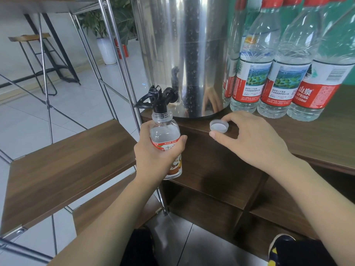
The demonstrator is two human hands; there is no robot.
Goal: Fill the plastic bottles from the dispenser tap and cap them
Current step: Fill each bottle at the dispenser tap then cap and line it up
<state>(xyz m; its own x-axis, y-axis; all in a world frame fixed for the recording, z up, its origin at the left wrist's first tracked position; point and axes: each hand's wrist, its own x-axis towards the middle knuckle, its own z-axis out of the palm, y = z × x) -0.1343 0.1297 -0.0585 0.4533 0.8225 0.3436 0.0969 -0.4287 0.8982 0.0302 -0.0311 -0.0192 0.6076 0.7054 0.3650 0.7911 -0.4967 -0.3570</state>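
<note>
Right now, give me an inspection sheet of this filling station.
Surface: brown wooden counter, dispenser and bottles standing on it.
Job's things: steel dispenser; black tap with its spout in the neck of the small bottle, which is uncapped and mostly full; white cap lying inside up at the counter edge.
Clutter: capped, labelled bottles in a row right of the dispenser.
Grips: left hand holds the small bottle under the tap; right hand has thumb and fingers around the cap.
Cables: nothing seen.
Surroundings: metal-framed wooden shelves, stool, potted plant, tiled floor.
</note>
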